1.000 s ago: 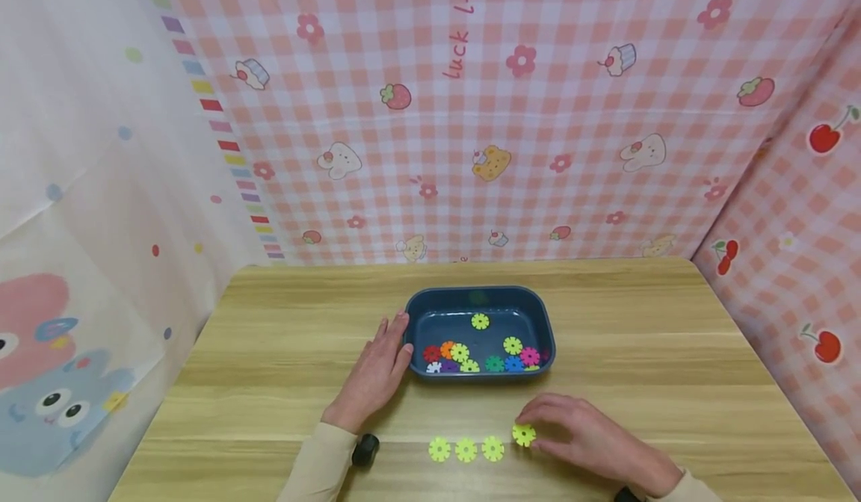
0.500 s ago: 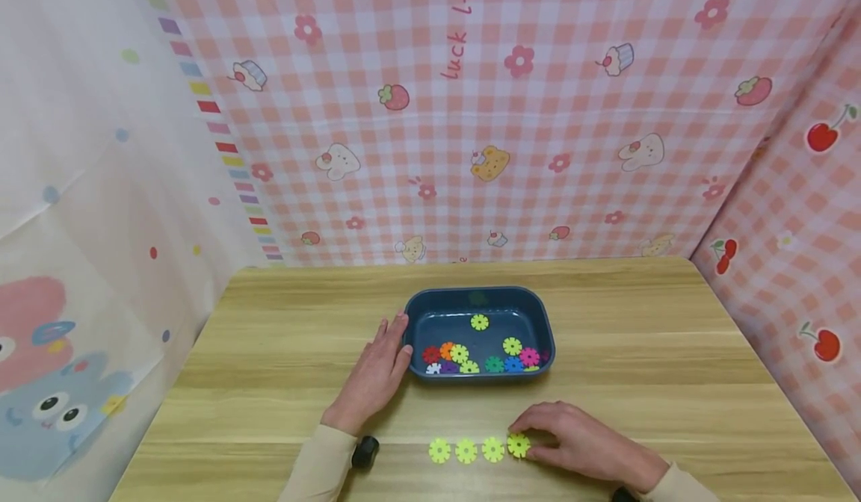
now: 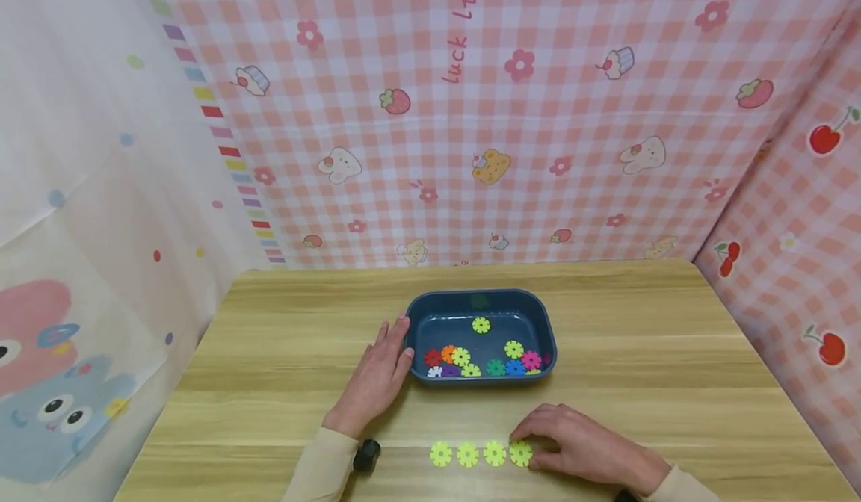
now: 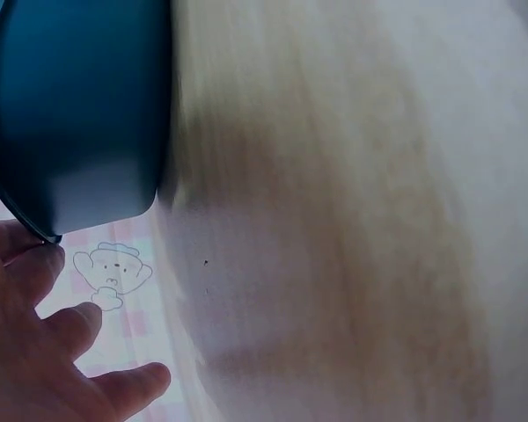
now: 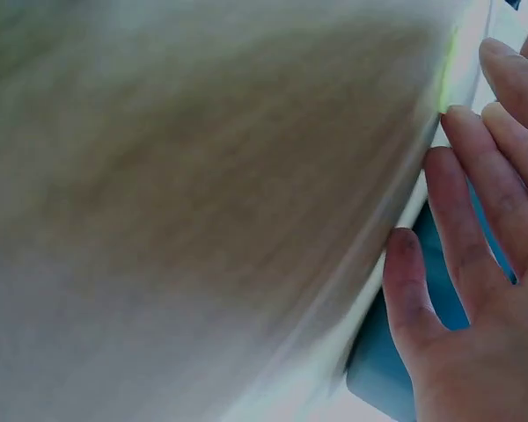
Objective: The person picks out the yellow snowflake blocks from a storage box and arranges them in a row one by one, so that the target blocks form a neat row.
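Note:
Three yellow-green notched building discs lie flat in a row on the wooden table, and a fourth disc sits at the row's right end. My right hand has index finger and thumb at opposite edges of that fourth disc, pinching it down at the tabletop. In the right wrist view the disc shows only as a thin yellow strip by the fingertips. My left hand rests with extended fingers along the left side of a dark blue tray. The left wrist view shows those fingertips right at the rim.
Several notched discs in red, orange, white, purple, green, blue, pink and yellow-green lie inside the tray, mostly along its near side. A pink checked cloth hangs behind the table, and more printed cloth hangs at both sides.
My right hand has brought the fourth disc left and toward me, down into line with the three others. The left hand and the tray have stayed in place.

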Demonstrator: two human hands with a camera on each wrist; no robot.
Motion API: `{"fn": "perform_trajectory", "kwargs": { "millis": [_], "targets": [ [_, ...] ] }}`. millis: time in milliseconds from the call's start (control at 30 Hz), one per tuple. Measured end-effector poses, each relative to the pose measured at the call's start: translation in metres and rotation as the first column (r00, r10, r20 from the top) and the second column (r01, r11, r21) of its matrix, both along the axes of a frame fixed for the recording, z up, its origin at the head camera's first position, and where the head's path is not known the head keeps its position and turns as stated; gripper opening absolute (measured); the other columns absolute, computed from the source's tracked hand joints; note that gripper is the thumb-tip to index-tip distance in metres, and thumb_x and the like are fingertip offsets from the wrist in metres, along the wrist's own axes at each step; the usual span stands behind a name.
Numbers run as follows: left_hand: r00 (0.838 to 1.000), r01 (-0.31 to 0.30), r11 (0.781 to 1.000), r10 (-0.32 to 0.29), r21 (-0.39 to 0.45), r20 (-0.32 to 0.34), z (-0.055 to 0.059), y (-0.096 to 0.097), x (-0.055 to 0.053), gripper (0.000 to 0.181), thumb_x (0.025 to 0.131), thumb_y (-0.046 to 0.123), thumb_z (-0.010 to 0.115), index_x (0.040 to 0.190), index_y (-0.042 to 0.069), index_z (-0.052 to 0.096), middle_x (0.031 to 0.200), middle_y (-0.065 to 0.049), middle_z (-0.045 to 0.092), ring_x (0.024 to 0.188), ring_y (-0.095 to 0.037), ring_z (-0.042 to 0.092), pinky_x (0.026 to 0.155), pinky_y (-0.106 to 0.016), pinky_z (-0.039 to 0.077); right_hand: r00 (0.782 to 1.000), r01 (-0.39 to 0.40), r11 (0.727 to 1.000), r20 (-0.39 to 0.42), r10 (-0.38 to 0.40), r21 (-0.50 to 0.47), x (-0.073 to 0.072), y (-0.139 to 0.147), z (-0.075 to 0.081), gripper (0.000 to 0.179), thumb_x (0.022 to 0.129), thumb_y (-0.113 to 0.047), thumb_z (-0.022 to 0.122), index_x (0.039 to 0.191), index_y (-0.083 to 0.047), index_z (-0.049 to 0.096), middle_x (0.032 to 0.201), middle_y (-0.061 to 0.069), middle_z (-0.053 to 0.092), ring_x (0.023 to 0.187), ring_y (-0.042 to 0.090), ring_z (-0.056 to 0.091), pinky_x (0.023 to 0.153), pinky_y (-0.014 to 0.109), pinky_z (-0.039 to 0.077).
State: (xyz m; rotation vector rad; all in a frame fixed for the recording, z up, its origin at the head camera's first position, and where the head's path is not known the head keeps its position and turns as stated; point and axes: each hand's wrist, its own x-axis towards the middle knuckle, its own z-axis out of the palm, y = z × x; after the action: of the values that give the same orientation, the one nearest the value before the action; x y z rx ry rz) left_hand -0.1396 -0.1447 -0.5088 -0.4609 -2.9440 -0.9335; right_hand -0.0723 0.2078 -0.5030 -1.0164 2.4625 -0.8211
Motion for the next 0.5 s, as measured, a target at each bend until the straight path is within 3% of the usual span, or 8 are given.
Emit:
{"fn": "perform_trajectory", "kwargs": {
  "millis": [267, 400, 500],
  "targets": [
    [1.000, 0.002, 1.000, -0.002, -0.011, -0.016, 0.000, 0.000, 0.001, 0.058, 0.112, 0.031, 0.046, 0.163, 0.008, 0.032, 0.169, -0.009, 0.028, 0.156, -0.038, 0.021, 0.118, -0.068, 0.026, 0.998, 0.053, 0.996, -0.019, -0.054, -0.065, 0.003, -0.004, 0.015, 0.030, 0.102, -0.040, 0.066, 0.127, -0.024, 0.072, 0.125, -0.015, 0.068, 0.113, 0.008, 0.063, 0.097, 0.037, 0.055],
    [1.000, 0.004, 1.000, -0.004, -0.012, -0.018, 0.000, 0.000, 0.001, 0.058, 0.112, 0.032, 0.046, 0.163, 0.008, 0.031, 0.169, -0.010, 0.028, 0.156, -0.039, 0.021, 0.118, -0.068, 0.026, 0.986, 0.075, 0.984, -0.136, -0.098, -0.161, 0.001, -0.009, 0.028, 0.020, 0.103, -0.028, 0.067, 0.120, -0.022, 0.074, 0.117, -0.013, 0.070, 0.107, 0.009, 0.066, 0.092, 0.036, 0.057],
    [1.000, 0.006, 1.000, -0.006, -0.005, -0.017, 0.000, 0.001, 0.001, 0.058, 0.112, 0.031, 0.046, 0.163, 0.008, 0.032, 0.169, -0.009, 0.029, 0.156, -0.038, 0.021, 0.118, -0.068, 0.026, 0.946, 0.043, 0.959, -0.296, -0.129, -0.278, -0.005, -0.012, 0.034, 0.017, 0.099, -0.017, 0.072, 0.114, -0.023, 0.075, 0.112, -0.012, 0.071, 0.103, 0.010, 0.067, 0.091, 0.033, 0.058]
  ]
}}
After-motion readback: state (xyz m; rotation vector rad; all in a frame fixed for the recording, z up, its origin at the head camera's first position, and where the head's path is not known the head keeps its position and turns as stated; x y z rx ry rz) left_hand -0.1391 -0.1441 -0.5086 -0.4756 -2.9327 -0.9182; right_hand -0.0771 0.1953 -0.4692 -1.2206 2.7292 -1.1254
